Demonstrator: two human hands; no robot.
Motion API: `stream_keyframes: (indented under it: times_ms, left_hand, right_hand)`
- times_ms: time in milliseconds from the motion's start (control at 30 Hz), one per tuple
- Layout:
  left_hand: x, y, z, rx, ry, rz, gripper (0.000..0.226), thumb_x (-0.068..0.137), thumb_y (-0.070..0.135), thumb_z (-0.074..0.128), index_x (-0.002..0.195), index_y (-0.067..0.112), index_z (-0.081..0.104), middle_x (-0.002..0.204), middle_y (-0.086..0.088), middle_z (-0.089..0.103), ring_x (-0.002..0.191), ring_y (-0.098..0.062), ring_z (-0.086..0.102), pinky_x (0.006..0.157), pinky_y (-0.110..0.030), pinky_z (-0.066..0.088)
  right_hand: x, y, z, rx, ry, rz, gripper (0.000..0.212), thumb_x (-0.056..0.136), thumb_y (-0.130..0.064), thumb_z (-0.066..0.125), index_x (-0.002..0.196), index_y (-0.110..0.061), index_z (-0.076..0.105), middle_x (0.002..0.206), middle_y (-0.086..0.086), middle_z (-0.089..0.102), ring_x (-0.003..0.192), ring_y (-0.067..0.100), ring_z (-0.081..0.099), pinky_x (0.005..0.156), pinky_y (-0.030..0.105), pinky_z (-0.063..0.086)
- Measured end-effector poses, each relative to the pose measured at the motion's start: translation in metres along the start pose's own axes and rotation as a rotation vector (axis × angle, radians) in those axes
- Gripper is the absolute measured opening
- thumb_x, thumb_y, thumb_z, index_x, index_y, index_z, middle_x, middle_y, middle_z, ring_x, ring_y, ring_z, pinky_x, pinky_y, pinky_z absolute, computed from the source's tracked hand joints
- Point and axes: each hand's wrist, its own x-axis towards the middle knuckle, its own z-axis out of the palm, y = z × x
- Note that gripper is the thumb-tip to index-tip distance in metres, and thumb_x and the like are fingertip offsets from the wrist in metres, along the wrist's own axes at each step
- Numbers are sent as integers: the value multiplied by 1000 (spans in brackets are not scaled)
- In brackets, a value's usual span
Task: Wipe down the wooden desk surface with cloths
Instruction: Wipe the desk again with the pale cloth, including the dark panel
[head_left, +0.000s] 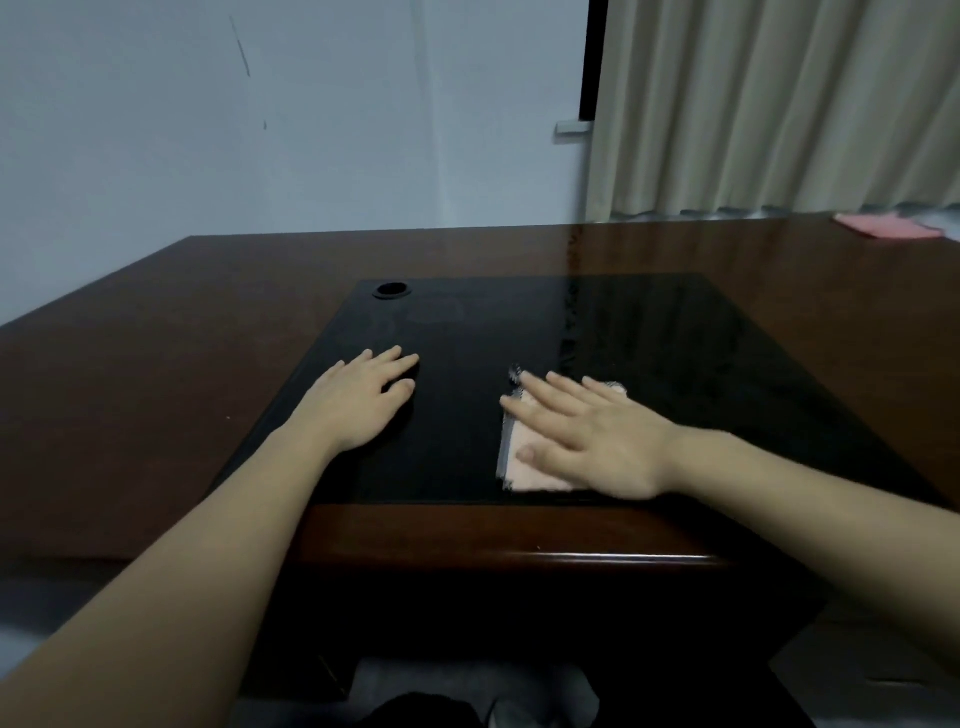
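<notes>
The right hand (587, 436) lay flat, fingers spread, pressing a pale pink cloth (530, 467) on the desk's (156, 364) black inlay (649, 338). The left hand (363, 400) rested flat, apparently empty, beside it.

Dim, soft, slightly blurred wide-angle view.

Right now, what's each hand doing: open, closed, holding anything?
Left hand: open, flat on the black desk inlay, holding nothing.
Right hand: open, fingers straight, pressing the pink cloth.
</notes>
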Motion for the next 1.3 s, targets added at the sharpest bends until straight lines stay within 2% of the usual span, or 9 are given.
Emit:
stream_keyframes:
  times_ms: [133,333,433,633,767,933,1133,1300]
  left_hand:
    - [-1,0,1,1,6,-6,49,109,43,29,158,39,25,168,11,14,156,-20,10,125,-44,9]
    - [-2,3,-1,1,6,-15,49,110,41,30,158,38,26,168,11,15,156,-20,10,125,-44,8]
    - [-3,4,0,-6,16,-18,49,109,40,31,158,38,27,168,11,16,156,-20,11,125,-44,8]
    - [-6,10,-4,22,-20,-28,51,109,43,28,159,37,23,169,8,13,156,-23,9,125,-47,8]
    - [-6,16,-9,76,-39,-55,53,108,49,24,160,37,22,169,7,13,156,-23,10,125,-51,4]
    - [-5,55,-8,-26,-20,16,54,108,50,24,159,35,24,169,7,13,156,-23,10,124,-51,5]
    - [7,100,16,10,-91,53,58,105,59,25,160,42,15,169,9,6,156,-24,2,123,-55,0]
    - [6,99,23,34,-69,43,57,104,61,23,158,48,13,169,14,3,157,-19,-1,125,-53,-3]
  right_hand:
    - [46,45,-8,-12,56,183,66,103,-64,16,161,-38,-4,169,-5,-15,156,20,-9,124,43,-3]
    - [84,70,-15,56,84,340,65,103,-63,14,162,-38,0,170,-3,-13,157,23,-7,125,48,-3]
    - [74,59,-11,44,85,284,65,104,-62,15,162,-37,-1,170,-1,-13,157,24,-8,125,48,-3]
    - [3,14,4,1,66,57,67,101,-64,12,161,-38,-6,168,-4,-19,155,19,-15,125,43,-7]
    - [-45,-3,10,25,28,-43,84,80,-79,-4,157,-47,-10,164,-13,-26,151,10,-25,122,34,-16]
    - [-55,9,10,35,-1,-61,67,95,-72,11,155,-52,-10,161,-19,-28,149,5,-28,120,29,-19]
    - [12,66,-4,-13,59,159,67,102,-65,15,161,-39,-4,168,-6,-17,156,18,-10,124,41,-4]
    - [61,101,-12,36,72,304,65,104,-63,15,161,-37,-2,170,-2,-14,157,22,-8,124,47,-2]
